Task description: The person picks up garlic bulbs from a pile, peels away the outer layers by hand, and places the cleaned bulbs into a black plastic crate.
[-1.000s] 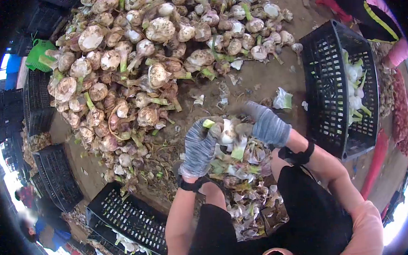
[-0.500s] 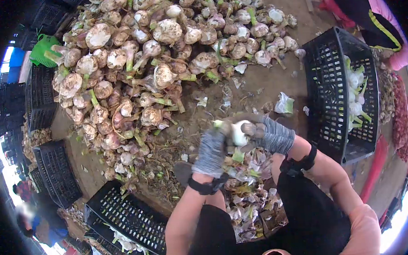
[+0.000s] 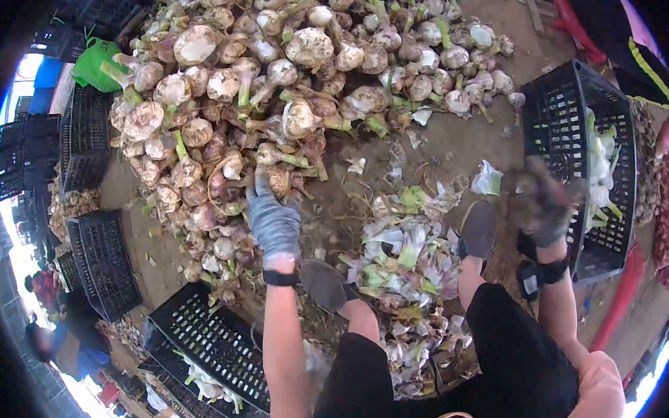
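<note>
Loose husks (image 3: 409,265) lie heaped near the lower-left crate (image 3: 205,344); a green, perhaps plastic, basket (image 3: 98,64) beyond.

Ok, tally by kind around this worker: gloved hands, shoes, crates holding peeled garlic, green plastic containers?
Gloved hands: 2, left hand, right hand
Shoes: 2
Crates holding peeled garlic: 2
Green plastic container: 1
Total: 7

grey knit gloves, blk wristbands, blk shorts
</note>
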